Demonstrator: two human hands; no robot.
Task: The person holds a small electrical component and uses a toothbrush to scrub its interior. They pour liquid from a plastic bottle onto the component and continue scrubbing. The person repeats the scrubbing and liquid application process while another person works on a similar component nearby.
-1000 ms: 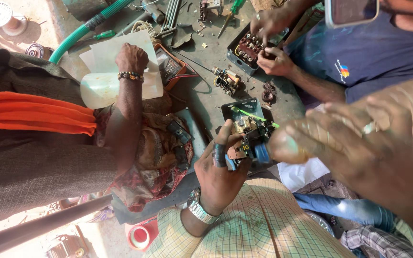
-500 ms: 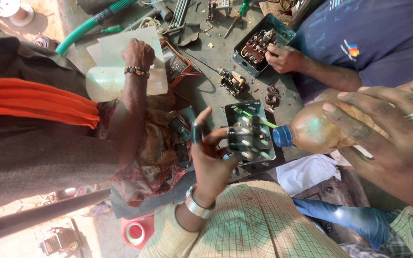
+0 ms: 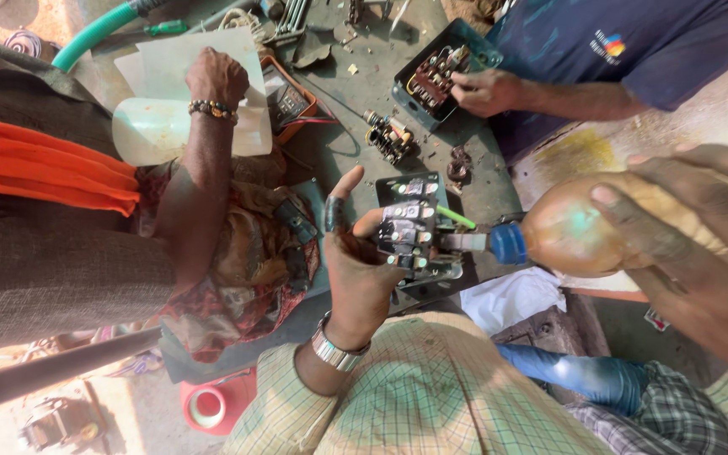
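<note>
Over a cluttered workbench, the left hand grips a contactor; the right hand clasps a bottle.

The left hand rises from a checked sleeve with a metal band at the wrist, palm turned toward the camera, forefinger stretched up and apart while thumb and remaining fingers curl inward in a grip. The right hand sits close to the camera at the right edge, large and blurred, fingers spread and wrapped in a grasp.
</note>
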